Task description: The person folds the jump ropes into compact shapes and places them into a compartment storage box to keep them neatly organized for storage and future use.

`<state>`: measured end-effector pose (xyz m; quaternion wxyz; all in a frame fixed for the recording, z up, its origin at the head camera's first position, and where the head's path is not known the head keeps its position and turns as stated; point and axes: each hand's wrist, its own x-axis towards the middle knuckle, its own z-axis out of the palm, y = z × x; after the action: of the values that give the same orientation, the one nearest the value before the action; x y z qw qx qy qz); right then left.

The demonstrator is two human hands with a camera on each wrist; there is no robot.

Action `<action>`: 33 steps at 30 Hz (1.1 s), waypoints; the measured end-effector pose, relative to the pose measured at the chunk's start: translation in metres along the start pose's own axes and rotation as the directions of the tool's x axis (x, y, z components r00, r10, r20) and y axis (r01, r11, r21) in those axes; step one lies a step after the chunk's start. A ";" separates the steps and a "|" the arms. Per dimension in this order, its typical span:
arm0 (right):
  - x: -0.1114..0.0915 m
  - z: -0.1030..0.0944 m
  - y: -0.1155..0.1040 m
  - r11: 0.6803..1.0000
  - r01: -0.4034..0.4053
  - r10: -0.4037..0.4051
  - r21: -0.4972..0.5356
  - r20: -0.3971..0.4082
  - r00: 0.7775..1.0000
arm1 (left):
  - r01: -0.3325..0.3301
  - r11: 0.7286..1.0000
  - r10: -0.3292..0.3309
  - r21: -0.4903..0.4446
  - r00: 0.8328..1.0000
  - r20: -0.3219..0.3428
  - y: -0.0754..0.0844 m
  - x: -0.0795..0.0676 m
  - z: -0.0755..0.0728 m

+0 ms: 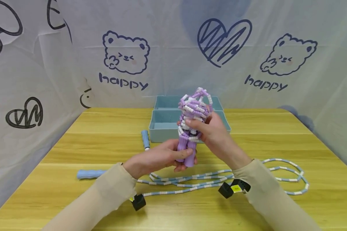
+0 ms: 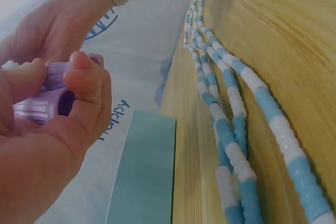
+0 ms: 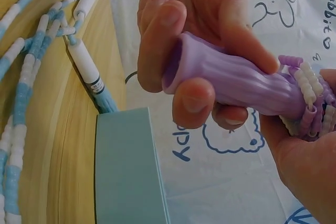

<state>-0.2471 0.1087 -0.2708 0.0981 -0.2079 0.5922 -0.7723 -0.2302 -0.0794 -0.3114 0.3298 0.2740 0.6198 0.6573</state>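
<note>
Above the table, both hands hold a purple and white beaded jump rope [image 1: 194, 107], bundled round its own two handles. My left hand [image 1: 162, 157] grips the lower ends of the purple handles [image 1: 191, 154], thumb across the front. Higher up, my right hand [image 1: 215, 130] holds the wound beads, its thumb lying over them. In the right wrist view one ribbed purple handle [image 3: 241, 80] sits between the left fingers, its hollow end outward. A few bead loops stick up at the top of the bundle. The far side of the bundle is hidden.
A blue and white beaded jump rope [image 1: 196, 176] lies stretched across the table under the forearms, looped at the right. Its blue handles [image 1: 89, 174] lie to the left. Behind the hands stands a blue-green box [image 1: 163, 134] with two compartments, near a printed cloth backdrop [image 1: 173, 70].
</note>
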 end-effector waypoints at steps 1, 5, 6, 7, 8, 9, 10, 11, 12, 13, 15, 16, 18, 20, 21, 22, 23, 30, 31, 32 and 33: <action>0.000 0.000 0.000 1.000 0.001 -0.001 0.000 0.003 1.000 | -0.001 1.000 0.001 -0.004 1.000 0.003 0.000 0.000 0.000; -0.001 0.001 0.001 0.999 0.011 -0.012 0.032 0.033 0.999 | -0.006 1.000 0.006 -0.016 1.000 0.016 0.001 -0.001 0.001; -0.001 0.001 0.002 0.999 0.013 -0.015 0.045 0.043 0.999 | -0.007 1.000 0.008 -0.019 1.000 0.019 0.001 -0.001 0.001; -0.001 0.001 0.003 0.998 0.015 -0.018 0.057 0.052 0.998 | -0.008 1.000 0.009 -0.024 1.000 0.023 0.001 -0.001 0.000; -0.001 0.001 0.003 0.998 0.015 -0.019 0.068 0.055 0.998 | -0.008 1.000 0.008 -0.028 1.000 0.028 0.001 -0.001 0.000; -0.001 0.001 0.004 0.997 0.017 -0.021 0.077 0.057 0.998 | -0.007 0.999 0.008 -0.034 0.999 0.034 0.001 -0.002 0.000; -0.001 0.001 0.005 0.997 0.014 -0.019 0.082 0.054 0.998 | -0.006 0.999 0.008 -0.038 0.999 0.038 0.001 -0.002 0.000; -0.001 0.002 0.006 0.996 0.012 -0.017 0.084 0.050 0.999 | -0.006 0.999 0.007 -0.043 0.999 0.043 0.001 -0.002 0.000; 0.000 0.002 0.006 0.996 0.011 -0.015 0.086 0.044 0.999 | -0.006 0.999 0.008 -0.046 0.999 0.048 0.001 -0.002 0.000; 0.000 0.002 0.006 0.996 0.012 -0.015 0.086 0.038 0.999 | -0.006 0.999 0.009 -0.048 0.998 0.054 0.000 -0.002 0.000; 0.000 0.003 0.007 0.996 0.019 -0.021 0.090 0.025 0.999 | -0.010 0.999 0.013 -0.050 0.998 0.064 0.000 -0.001 0.000; 0.000 0.004 0.007 0.996 0.025 -0.027 0.088 0.021 0.999 | -0.012 0.999 0.015 -0.049 0.998 0.066 0.000 -0.001 0.000; 0.000 0.004 0.008 0.995 0.043 -0.044 0.090 0.013 0.999 | -0.015 0.999 0.018 -0.049 0.998 0.067 0.000 -0.001 0.000; 0.000 0.003 0.007 0.994 0.059 -0.060 0.089 0.007 0.998 | -0.015 0.999 0.018 -0.045 0.998 0.064 0.000 0.000 0.001; 0.000 0.003 0.007 0.994 0.066 -0.066 0.088 0.002 0.998 | -0.015 0.999 0.017 -0.039 0.998 0.060 0.001 0.000 0.001; 0.000 0.002 0.007 0.994 0.071 -0.071 0.084 -0.003 0.997 | -0.017 1.000 0.018 -0.024 0.998 0.053 0.002 0.000 0.001; 0.000 0.000 0.006 0.994 0.077 -0.076 0.084 -0.011 0.997 | -0.017 1.000 0.017 -0.006 0.999 0.043 0.003 0.000 0.000; 0.004 -0.012 0.001 0.992 0.091 -0.084 0.087 -0.074 0.994 | -0.048 0.919 0.084 0.391 0.994 -0.074 0.013 -0.006 -0.016; 0.004 -0.014 0.001 0.992 0.086 -0.078 0.094 -0.083 0.993 | -0.051 0.872 0.118 0.488 0.987 -0.107 0.014 -0.007 -0.021; 0.005 -0.015 0.000 0.992 0.081 -0.072 0.101 -0.089 0.993 | -0.043 0.804 0.158 0.593 0.977 -0.144 0.014 -0.009 -0.027; 0.005 -0.016 0.000 0.991 0.078 -0.067 0.111 -0.093 0.993 | -0.018 0.713 0.205 0.701 0.961 -0.184 0.013 -0.011 -0.033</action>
<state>-0.2588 0.1213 -0.2728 0.0551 -0.1886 0.5429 -0.8165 -0.2500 -0.1088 -0.3002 0.0826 0.3301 0.8385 0.4255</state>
